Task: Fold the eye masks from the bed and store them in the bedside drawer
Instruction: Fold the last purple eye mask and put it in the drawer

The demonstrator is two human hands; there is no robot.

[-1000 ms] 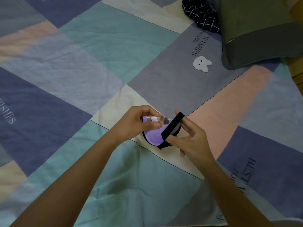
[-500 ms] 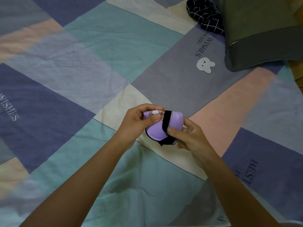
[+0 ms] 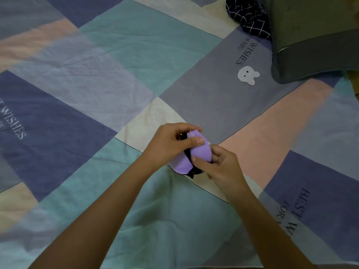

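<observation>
A purple eye mask (image 3: 200, 154) with black trim and a black strap is folded over on itself just above the patchwork bed sheet (image 3: 120, 61). My left hand (image 3: 169, 146) grips its upper left part, thumb pressed on the purple fabric near a small white label. My right hand (image 3: 219, 164) holds its lower right side, with the thumb on the fabric and the fingers behind it. A bit of black strap sticks out below the mask. No drawer is in view.
A grey-green pillow (image 3: 310, 39) lies at the top right, with a dark checked cloth (image 3: 248, 18) beside it. A strip of wooden floor (image 3: 354, 82) shows at the right edge of the bed.
The black strap that my right hand held stretched over the mask is now tucked in, and the mask has been folded tighter. Both hands have closed in around it.
</observation>
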